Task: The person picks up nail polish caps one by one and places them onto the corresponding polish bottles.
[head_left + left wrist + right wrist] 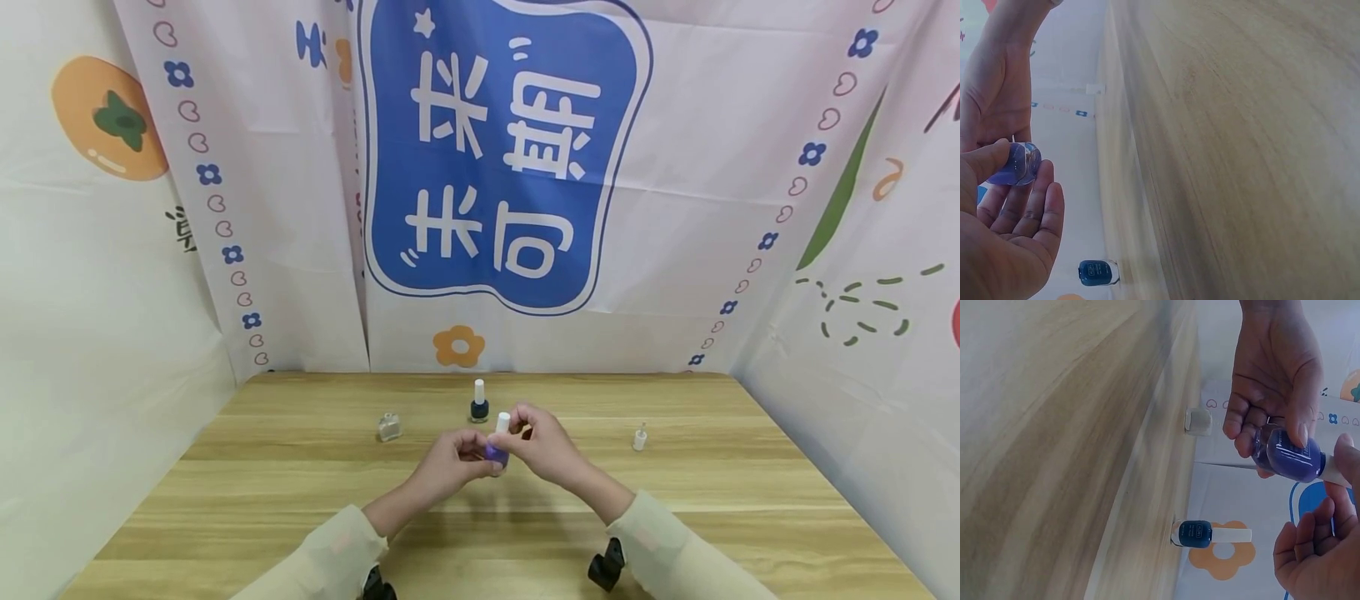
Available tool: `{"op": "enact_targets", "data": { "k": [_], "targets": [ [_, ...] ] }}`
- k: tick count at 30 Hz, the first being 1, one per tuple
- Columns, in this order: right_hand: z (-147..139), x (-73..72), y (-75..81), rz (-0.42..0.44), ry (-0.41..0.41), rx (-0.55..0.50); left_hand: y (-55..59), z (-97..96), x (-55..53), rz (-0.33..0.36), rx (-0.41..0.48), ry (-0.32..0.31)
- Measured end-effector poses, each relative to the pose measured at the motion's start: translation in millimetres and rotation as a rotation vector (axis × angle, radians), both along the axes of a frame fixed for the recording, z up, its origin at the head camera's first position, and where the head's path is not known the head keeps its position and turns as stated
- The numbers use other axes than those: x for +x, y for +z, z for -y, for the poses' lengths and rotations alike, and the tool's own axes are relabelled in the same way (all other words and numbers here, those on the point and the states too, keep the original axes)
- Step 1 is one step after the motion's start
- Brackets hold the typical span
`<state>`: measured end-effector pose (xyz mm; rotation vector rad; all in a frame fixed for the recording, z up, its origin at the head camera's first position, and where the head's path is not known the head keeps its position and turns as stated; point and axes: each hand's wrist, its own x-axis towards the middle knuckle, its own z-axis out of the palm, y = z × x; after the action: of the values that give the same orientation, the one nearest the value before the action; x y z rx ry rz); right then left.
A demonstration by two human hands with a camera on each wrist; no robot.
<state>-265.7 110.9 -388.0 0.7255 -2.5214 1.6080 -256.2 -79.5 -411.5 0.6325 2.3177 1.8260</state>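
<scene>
Between both hands, above the table, is a purple nail polish bottle (496, 454) with a white cap (503, 422). My left hand (454, 458) grips the glass body, thumb on one side and fingers on the other. Pinched by the thumb and fingers of my right hand (546, 443) is the white cap. In the right wrist view the purple bottle (1294, 456) lies sideways in the picture, its cap still on the neck. Behind the hands stands a dark teal nail polish bottle (479, 410) with a white cap, upright.
A clear open glass bottle (389, 427) stands on the wooden table (315, 467) left of the hands. To the right, a white cap with its brush (640, 438) stands brush up. A printed cloth (675, 250) hangs behind the table.
</scene>
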Motion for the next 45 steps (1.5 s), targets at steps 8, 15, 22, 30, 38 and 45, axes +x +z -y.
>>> {"op": "enact_targets", "data": {
  "k": [8, 15, 22, 30, 38, 45],
  "targets": [
    [-2, -1.5, 1.4, 0.006, 0.021, -0.003, 0.0, 0.3, -0.3, 0.002, 0.001, 0.005],
    [-12, -1.3, 21.8, 0.028, 0.216, 0.065, 4.0, 3.3, 0.5, 0.026, 0.009, -0.027],
    [-18, -12.6, 15.7, 0.02, 0.326, 0.079, 2.7, 4.0, -0.6, 0.018, 0.003, -0.057],
    [-13, -10.2, 13.8, 0.041, 0.216, 0.106, 0.9, 3.9, -1.7, 0.012, 0.001, -0.054],
    [-7, -5.9, 10.3, 0.029, 0.133, 0.07, 1.6, 3.7, -0.3, 0.01, 0.015, -0.036],
    [-4, -1.5, 8.4, 0.043, 0.088, 0.042, 1.2, 3.2, 0.8, -0.005, 0.011, -0.027]
  ]
}}
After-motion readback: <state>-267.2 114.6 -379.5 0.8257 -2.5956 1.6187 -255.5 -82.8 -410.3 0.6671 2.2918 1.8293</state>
